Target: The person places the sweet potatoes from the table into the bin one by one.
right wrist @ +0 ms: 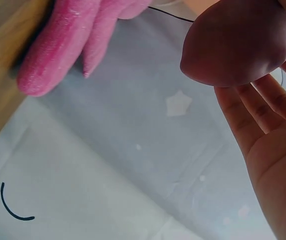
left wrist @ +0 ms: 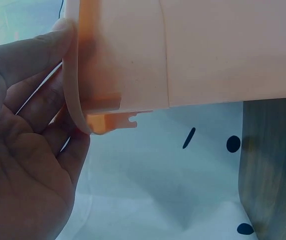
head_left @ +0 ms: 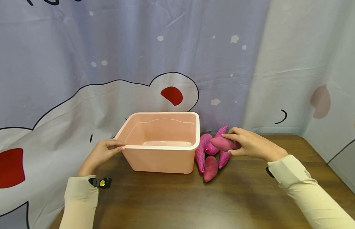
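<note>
My left hand (head_left: 104, 154) pinches the rim of a pale pink plastic bin (head_left: 158, 160) at its near left corner. In the left wrist view the thumb and fingers (left wrist: 72, 160) lie on either side of the rim. Inside, the bin shows only its bare bottom. My right hand (head_left: 251, 144) grips a smooth pinkish-red sweet potato (head_left: 223, 144), held above a pile to the right of the bin. Within that pile are several sweet potatoes, among them a long bright magenta one (head_left: 201, 156) beside the bin and a smoother, darker one (head_left: 210, 168) nearest me.
Everything stands on a brown wooden table (head_left: 177, 200). Behind it hangs a grey and white printed curtain (head_left: 131, 47), close to the bin's back and the table's far edge. The curtain also runs along the table's right side.
</note>
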Tool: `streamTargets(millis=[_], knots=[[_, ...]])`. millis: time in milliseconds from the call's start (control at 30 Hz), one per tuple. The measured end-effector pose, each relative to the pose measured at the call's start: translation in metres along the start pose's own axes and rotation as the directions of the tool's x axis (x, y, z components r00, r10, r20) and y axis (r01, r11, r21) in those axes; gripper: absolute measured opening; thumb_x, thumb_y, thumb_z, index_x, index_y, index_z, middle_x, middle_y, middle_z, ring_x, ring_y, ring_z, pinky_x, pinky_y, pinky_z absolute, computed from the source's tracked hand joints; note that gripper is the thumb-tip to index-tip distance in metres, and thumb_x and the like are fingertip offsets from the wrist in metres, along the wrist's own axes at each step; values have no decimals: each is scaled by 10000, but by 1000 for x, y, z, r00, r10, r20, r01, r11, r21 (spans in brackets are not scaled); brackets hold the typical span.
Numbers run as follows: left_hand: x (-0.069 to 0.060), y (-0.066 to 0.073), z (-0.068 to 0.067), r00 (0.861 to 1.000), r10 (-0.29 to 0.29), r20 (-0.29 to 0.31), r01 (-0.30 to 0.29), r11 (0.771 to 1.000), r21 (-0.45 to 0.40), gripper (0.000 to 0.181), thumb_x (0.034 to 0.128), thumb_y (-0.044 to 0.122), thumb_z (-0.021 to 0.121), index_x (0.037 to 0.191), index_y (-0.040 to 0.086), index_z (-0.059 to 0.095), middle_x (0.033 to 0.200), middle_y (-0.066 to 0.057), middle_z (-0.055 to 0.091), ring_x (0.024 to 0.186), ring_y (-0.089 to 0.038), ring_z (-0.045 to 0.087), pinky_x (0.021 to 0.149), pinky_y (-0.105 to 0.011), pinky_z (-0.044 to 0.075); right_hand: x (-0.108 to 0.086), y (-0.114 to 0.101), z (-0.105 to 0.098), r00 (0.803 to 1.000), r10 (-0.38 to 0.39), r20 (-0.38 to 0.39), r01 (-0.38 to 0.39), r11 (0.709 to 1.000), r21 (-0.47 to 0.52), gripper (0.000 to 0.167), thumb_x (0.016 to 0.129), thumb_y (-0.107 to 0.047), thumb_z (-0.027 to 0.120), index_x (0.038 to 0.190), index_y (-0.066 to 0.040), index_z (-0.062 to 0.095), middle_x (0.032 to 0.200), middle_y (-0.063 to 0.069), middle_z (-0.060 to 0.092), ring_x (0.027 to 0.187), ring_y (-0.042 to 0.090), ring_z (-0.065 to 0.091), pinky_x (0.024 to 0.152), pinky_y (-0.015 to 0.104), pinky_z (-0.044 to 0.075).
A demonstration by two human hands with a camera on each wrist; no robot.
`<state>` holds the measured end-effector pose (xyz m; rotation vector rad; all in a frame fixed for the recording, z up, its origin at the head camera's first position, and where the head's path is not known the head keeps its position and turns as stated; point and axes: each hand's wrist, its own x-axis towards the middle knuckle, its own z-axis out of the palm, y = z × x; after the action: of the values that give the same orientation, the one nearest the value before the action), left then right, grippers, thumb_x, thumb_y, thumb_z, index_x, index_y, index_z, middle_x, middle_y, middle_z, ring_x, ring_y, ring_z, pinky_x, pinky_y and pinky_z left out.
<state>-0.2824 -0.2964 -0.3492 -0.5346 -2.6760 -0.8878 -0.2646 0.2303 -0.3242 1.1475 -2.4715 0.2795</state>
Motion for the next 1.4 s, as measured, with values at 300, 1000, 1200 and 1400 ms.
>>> streamTargets(millis=[300, 1000, 1200, 1400], knots=[[0, -1, 0, 1000, -12, 9, 12, 1000, -26, 241, 874, 225, 716, 1060, 76, 752, 1068, -108, 722, 1038, -231, 614, 867, -414, 513, 21, -7, -13, 998, 36, 45, -38, 998, 45, 458, 777, -221, 771, 1199, -93, 646, 1075, -14, 615, 932, 110, 559, 800, 321, 486], [-1, 0, -1, 999, -41, 17, 42, 998, -41, 238, 876, 216, 713, 1061, 71, 750, 1082, -135, 711, 1064, -295, 606, 882, -456, 497, 87, -35, -19, 998, 0, 61, -6, 995, 96, 453, 810, -211, 755, 1231, -90, 642, 1039, 19, 597, 870, 135, 527, 784, 304, 454], [-1, 0, -2, 999, -39, 15, 40, 998, -42, 240, 877, 211, 711, 1064, 65, 748, 1081, -137, 711, 1065, -306, 608, 879, -462, 499, 106, -45, -12, 998, -41, 45, 37, 995, 91, 439, 809, -200, 740, 1227, -107, 645, 979, 20, 569, 836, 142, 498, 762, 296, 442], [-2, 2, -2, 999, -43, 17, 44, 999, -27, 250, 880, 218, 708, 1069, 59, 745, 1079, -140, 711, 1053, -305, 616, 850, -400, 513, 120, -52, -2, 997, -67, 45, 62, 993, 104, 445, 810, -191, 735, 1232, -83, 645, 1040, 55, 582, 892, 167, 528, 809, 316, 459]])
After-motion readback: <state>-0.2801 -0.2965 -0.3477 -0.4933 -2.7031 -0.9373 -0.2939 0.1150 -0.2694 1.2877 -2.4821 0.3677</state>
